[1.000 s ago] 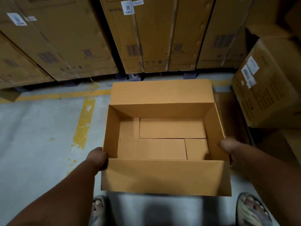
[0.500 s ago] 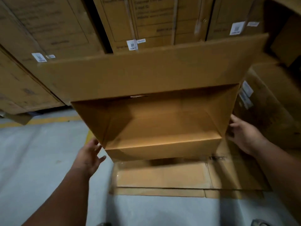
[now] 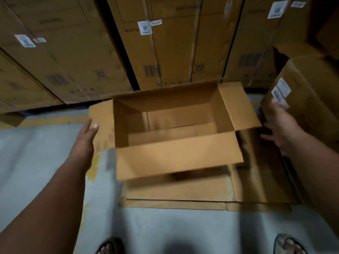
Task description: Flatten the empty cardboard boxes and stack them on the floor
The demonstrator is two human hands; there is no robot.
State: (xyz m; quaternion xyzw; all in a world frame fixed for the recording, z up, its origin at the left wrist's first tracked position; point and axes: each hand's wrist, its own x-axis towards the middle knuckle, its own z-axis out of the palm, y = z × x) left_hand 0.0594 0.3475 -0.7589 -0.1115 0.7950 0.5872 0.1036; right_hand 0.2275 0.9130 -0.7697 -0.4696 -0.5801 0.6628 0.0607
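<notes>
Item: open box, at 12 o'clock from the feet, had dropped back from its raised tilt onto the flattened stack; left hand and right hand flanked it, fingers spread, gripping nothing; flattening still outstanding.

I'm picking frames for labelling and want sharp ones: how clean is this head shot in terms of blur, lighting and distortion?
Head view: the open cardboard box is smeared by motion blur, worst at its near flap and left edge; the left hand and right hand are soft too. Lighting is dim, the right side falling into shadow. The wide lens bows the stacked cartons outward. No glare.
</notes>
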